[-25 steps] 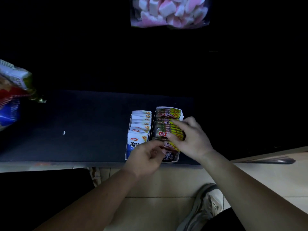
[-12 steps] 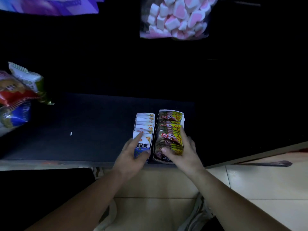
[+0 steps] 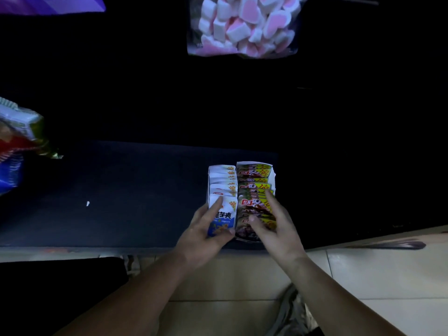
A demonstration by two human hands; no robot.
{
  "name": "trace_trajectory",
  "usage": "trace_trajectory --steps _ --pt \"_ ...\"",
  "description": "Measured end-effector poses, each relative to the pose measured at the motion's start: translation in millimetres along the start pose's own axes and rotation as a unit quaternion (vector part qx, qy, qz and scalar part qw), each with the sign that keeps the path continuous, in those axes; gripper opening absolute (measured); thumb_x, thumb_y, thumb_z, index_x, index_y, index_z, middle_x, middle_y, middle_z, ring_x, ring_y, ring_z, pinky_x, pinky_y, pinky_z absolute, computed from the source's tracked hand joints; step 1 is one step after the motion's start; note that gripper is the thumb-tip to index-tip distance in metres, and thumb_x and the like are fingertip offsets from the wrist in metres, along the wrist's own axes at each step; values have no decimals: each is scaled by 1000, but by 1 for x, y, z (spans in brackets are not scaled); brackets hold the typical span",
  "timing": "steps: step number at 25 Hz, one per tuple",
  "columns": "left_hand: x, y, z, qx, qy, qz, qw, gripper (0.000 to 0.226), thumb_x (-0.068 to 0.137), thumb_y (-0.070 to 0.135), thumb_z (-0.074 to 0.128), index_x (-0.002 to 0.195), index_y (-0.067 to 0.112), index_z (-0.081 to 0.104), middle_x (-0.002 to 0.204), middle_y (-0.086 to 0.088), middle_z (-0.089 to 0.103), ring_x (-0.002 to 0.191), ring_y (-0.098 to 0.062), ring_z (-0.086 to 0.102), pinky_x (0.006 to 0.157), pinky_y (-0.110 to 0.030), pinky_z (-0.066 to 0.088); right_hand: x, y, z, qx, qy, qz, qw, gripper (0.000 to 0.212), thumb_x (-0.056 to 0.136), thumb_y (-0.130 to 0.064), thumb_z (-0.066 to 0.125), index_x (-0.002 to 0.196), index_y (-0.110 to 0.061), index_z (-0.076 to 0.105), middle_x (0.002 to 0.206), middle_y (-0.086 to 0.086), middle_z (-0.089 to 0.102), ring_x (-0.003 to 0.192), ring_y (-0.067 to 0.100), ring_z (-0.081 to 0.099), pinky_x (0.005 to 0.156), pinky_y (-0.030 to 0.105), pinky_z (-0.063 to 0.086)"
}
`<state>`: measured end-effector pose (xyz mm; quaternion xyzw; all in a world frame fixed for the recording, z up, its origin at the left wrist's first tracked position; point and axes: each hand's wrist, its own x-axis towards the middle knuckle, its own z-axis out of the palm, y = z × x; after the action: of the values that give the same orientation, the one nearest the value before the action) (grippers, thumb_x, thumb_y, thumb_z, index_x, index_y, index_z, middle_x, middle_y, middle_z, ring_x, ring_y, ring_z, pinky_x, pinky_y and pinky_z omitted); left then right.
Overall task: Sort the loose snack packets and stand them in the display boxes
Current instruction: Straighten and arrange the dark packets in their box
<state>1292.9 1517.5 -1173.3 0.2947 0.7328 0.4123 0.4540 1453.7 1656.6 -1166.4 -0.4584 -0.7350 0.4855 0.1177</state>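
Observation:
Two narrow white display boxes stand side by side near the front edge of a dark shelf [image 3: 121,195]. The left box [image 3: 209,180] holds a row of white and blue packets [image 3: 223,185]; the right box [image 3: 271,169] holds brown, yellow and red packets [image 3: 254,175]. My left hand [image 3: 206,229] grips the front white and blue packet, index finger lying on its face. My right hand [image 3: 274,226] presses on the front brown packets, thumb and fingers spread over them.
A clear bag of pink and white marshmallows [image 3: 244,25] hangs above at the back. Colourful snack bags [image 3: 17,141] stick in from the left edge, a purple pack [image 3: 48,3] at top left. Tiled floor [image 3: 363,275] and a shoe [image 3: 291,314] lie below the shelf.
My left hand moved from the brown packets to the front white and blue packet. My right hand slid toward the front of the right box.

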Motion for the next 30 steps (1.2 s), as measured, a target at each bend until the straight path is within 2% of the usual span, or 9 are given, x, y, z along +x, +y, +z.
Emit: trace_trajectory --steps 2,4,8,12,16,18,21,26,30 --pt "10 5 9 -18 -20 11 1000 76 86 53 68 142 73 22 155 33 23 135 18 31 109 -12 30 4 2 -18 21 9 30 999 72 92 -50 69 151 -60 28 154 -24 32 137 -9 29 106 16 26" --pt "16 9 16 -33 -25 13 999 80 80 57 68 140 75 19 156 30 28 142 5 34 119 -30 33 7 7 -29 -6 7 47 999 70 91 -63 60 152 -60 25 161 -20 27 143 -2 27 110 23 27" --pt "18 8 29 -23 2 31 999 87 87 41 72 149 66 16 153 25 30 136 2 43 114 -30 41 9 9 -30 -131 -17 63 989 65 92 -76 39 150 -68 9 169 -16 6 152 11 24 108 35 35" --pt "18 -8 27 -81 -1 34 996 90 81 38 76 146 68 21 153 21 41 126 1 57 105 -34 52 -11 21 -25 -196 -43 52 978 68 95 -73 40 140 -77 -11 170 -14 5 146 14 40 91 32 47" --pt "15 3 23 71 81 91 990 77 89 25 72 152 46 33 155 18 35 133 3 45 104 -15 41 -6 13 -23 -96 21 40 994 67 94 -71 45 148 -71 4 165 -14 21 147 12 34 105 30 37" --pt "16 13 25 198 165 185 948 64 88 21 67 148 26 46 153 5 42 135 -15 45 107 -29 45 2 4 -29 -23 45 58 997 65 96 -69 44 152 -64 13 162 -16 26 144 8 34 107 29 33" --pt "18 29 43 265 116 289 913 52 90 25 62 141 25 56 145 0 52 126 -23 53 99 -36 52 4 6 -37 88 77 116 986 51 104 -52 46 154 -49 35 152 -13 47 136 8 45 108 25 34" --pt "40 38 62 283 10 312 907 31 95 30 55 121 32 73 114 7 73 100 -16 69 80 -32 59 -3 25 -48 121 51 152 980 43 104 -41 55 146 -49 48 132 -19 59 130 10 53 116 41 41" --pt "66 45 57 222 32 191 956 33 97 18 55 111 39 76 97 8 79 82 -12 73 75 -34 60 -9 29 -49 94 23 120 988 44 106 -34 52 147 -47 44 120 -30 55 123 0 49 105 22 37"
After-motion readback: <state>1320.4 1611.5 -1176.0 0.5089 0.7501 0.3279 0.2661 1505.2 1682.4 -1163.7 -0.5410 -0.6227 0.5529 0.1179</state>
